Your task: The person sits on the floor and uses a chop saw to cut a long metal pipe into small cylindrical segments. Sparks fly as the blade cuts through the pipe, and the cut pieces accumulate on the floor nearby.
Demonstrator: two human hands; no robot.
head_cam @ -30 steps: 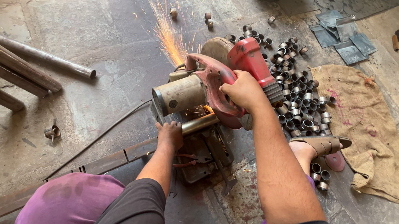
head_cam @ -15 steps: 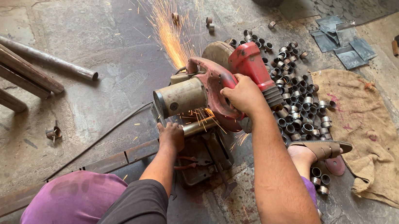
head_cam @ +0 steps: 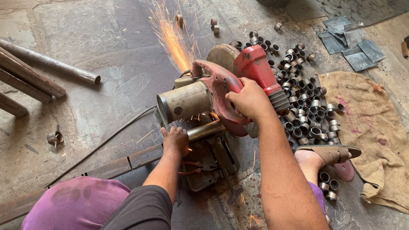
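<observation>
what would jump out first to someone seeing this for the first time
The spray of orange sparks flying up and away across the floor from the red cut-off saw at centre. The right hand grips the saw's handle while the left hand holds a metal tube under it. To the right, a pile of short cut rings lies beside a burlap sack.

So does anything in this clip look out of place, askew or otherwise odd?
Yes. The bare left hand holds the pipe right beside the chop saw while sparks spray out. A sandalled foot rests among the cut rings strewn loose across the floor.
</observation>
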